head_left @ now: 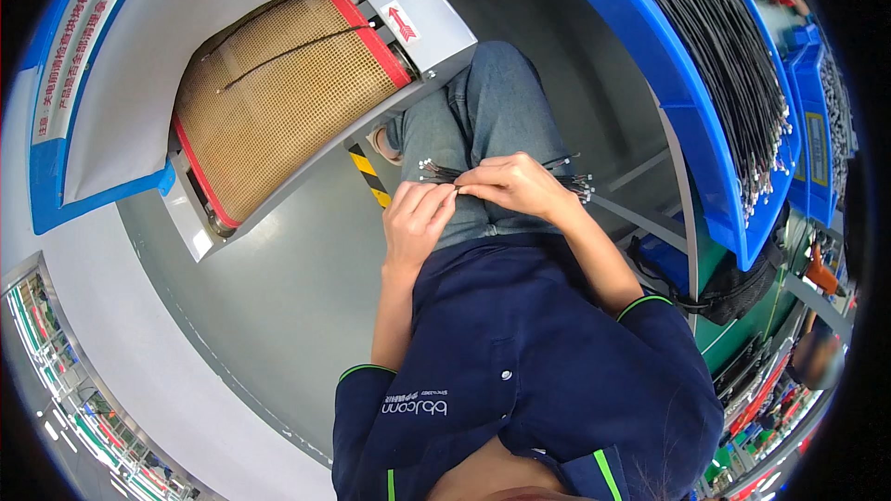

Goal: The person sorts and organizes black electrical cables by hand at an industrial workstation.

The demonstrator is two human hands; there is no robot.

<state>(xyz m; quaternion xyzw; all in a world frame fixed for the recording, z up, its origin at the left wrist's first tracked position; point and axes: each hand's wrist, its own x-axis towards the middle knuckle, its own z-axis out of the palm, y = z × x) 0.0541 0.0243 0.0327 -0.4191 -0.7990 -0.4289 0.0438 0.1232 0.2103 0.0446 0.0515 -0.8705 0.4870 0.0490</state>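
Above my lap, a bundle of thin black cables [444,173] with small white connectors runs crosswise behind my hands. Its ends fan out on both sides, with more connectors [582,187] to the right. My left hand [415,223] is closed, thumb and fingertips pinching a black cable near the bundle's left part. Closed over the middle of the bundle is my right hand [517,186], its thumb and index fingertips meeting those of the left. The pinched spot is mostly hidden by fingers.
At front left, a conveyor machine has a brown mesh belt [278,116] with one black cable [297,51] lying on it. A blue bin [691,121] full of black cables stands close on my right. Another blue bin [817,134] lies beyond, and a black bag [742,288] hangs below.
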